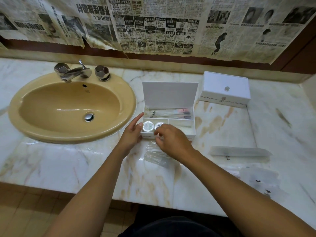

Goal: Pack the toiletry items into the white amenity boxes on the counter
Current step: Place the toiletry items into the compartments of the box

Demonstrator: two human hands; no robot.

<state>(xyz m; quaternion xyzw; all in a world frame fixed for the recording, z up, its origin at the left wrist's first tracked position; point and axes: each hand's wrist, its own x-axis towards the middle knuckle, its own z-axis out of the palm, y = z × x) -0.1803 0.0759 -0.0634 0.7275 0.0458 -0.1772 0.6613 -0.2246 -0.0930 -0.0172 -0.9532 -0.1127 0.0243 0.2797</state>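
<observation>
I see my left hand [132,132] steadying the open white amenity box [177,131] on the marble counter [68,161]; my right hand [171,139] pinches a clear plastic packet [153,155].

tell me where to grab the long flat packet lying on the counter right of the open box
Pinch the long packet across its narrow width near the middle, coming from above. It lies flat on the counter, nothing touching it, so neither end droops when lifted.

Two white boxes on the desk: one open [168,117], one closed [225,88]. Two round soaps [148,126] in the open box's front left compartment. Two hands. One sink [71,106], with two tap knobs [102,71].
</observation>
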